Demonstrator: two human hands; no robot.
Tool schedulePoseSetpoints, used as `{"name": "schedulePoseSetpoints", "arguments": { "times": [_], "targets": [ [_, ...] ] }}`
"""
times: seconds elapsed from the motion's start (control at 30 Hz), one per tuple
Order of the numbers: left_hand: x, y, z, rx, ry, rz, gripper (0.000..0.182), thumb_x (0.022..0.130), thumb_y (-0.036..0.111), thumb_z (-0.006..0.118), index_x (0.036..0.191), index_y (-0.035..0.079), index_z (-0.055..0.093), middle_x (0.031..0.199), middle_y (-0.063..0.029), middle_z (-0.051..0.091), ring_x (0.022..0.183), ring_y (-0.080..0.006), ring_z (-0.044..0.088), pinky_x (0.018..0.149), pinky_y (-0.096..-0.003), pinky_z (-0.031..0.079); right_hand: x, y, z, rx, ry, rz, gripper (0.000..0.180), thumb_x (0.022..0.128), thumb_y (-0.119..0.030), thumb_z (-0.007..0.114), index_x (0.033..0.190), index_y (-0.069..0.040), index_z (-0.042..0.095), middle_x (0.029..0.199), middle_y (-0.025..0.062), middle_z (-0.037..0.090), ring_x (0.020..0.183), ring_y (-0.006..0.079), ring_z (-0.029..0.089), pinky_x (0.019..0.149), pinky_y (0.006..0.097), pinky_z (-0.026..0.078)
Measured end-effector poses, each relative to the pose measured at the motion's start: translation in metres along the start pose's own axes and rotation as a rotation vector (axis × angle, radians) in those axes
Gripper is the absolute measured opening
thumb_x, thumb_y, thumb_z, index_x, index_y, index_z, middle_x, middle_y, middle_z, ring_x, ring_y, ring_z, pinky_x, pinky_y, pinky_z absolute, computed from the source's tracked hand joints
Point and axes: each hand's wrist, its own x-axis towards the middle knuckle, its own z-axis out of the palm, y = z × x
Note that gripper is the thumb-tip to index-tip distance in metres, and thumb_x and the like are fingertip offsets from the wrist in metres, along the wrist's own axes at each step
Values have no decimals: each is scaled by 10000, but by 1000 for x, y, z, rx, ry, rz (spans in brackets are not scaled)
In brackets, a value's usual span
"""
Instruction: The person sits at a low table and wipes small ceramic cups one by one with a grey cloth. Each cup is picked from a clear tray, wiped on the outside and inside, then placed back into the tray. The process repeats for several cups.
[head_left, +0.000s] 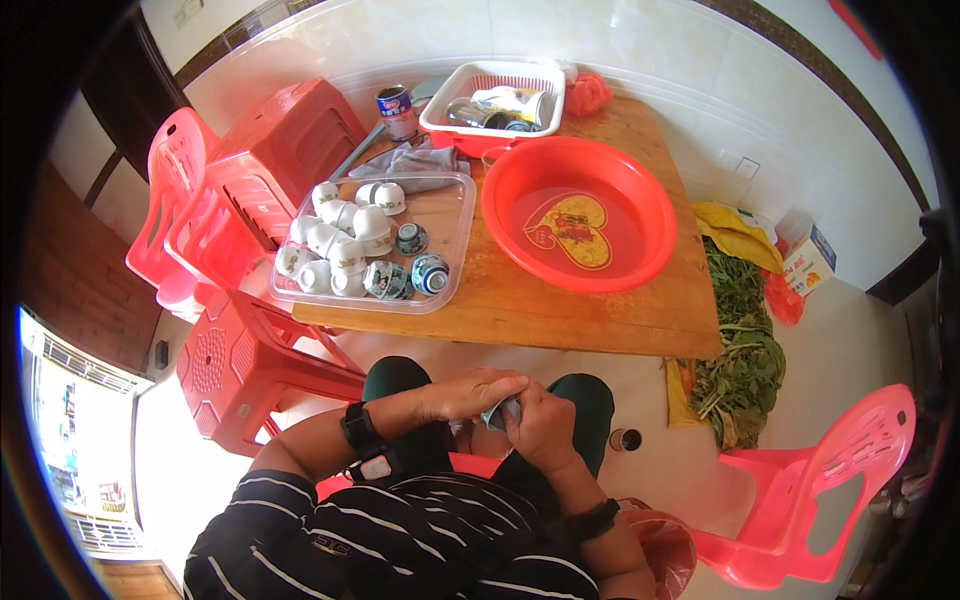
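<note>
My left hand and my right hand meet above my lap, both closed around a small patterned cup. Something grey, perhaps a cloth, shows at the cup's mouth, partly hidden by my fingers. Beyond them on the wooden table, a clear plastic tray holds several white cups and several dark patterned cups. To its right stands a red plastic basin containing water, with a yellow heart print on its bottom.
A white basket with jars, a can and a grey cloth are at the table's back. Red stools stand left, a red chair right. Leafy greens and an open cylindrical container are on the floor.
</note>
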Motion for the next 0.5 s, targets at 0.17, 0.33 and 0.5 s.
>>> {"name": "schedulePoseSetpoints", "arguments": {
  "times": [0.17, 0.33, 0.5],
  "targets": [
    [-3, -4, 17, 720, 405, 245, 323, 942, 364, 409, 998, 72, 537, 739, -158, 581, 612, -371, 574, 552, -434, 460, 4, -12, 16, 431, 71, 220, 215, 833, -239, 598, 849, -37, 527, 697, 132, 586, 576, 297, 597, 483, 371, 455],
    [-20, 8, 12, 1140, 496, 685, 470, 782, 384, 581, 1072, 17, 539, 801, -143, 614, 613, -312, 606, 546, -414, 473, -5, -30, 20, 1749, -157, 1024, 235, 919, -279, 503, 897, -50, 547, 654, 35, 574, 560, 154, 578, 484, 282, 451],
    [-17, 11, 5, 531, 284, 558, 454, 944, 391, 405, 1183, 22, 519, 856, -127, 629, 655, -272, 626, 606, -363, 504, 8, -23, -7, 565, -41, 284, 193, 867, -235, 570, 861, -43, 546, 669, 124, 605, 531, 290, 589, 484, 359, 463]
  ]
}}
